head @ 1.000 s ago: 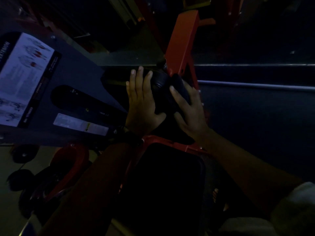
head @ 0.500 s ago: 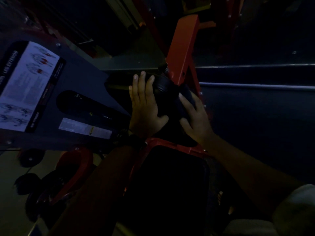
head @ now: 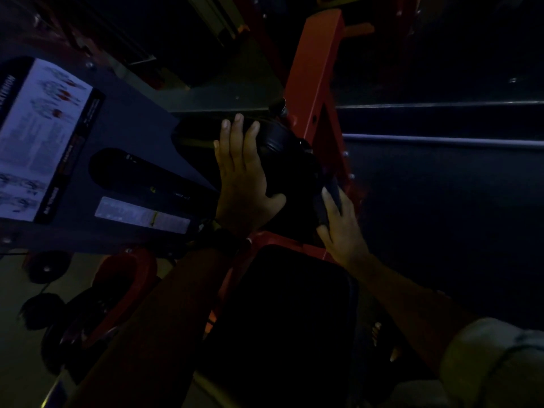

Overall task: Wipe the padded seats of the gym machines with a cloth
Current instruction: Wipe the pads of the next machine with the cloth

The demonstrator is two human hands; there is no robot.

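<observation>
Dim gym interior, seen from above: an orange-red machine frame point(head: 319, 72) rises at centre, with dark flooring to the right. At left, a grey shroud panel point(head: 129, 136) carries an instruction placard point(head: 38, 136) and a smaller label point(head: 141, 214). The black roller pad point(head: 282, 160) sits just in front of the frame upright. The left hand point(head: 244, 184) lies flat on the pad's left side, fingers extended and close together, thumb spread toward the centre. The right hand point(head: 341, 228) pinches a dark cloth point(head: 326, 198) against the pad's right edge. Below both hands lies the black padded seat point(head: 282, 319), edged by the frame. A pale sleeve point(head: 494, 363) shows at lower right.
</observation>
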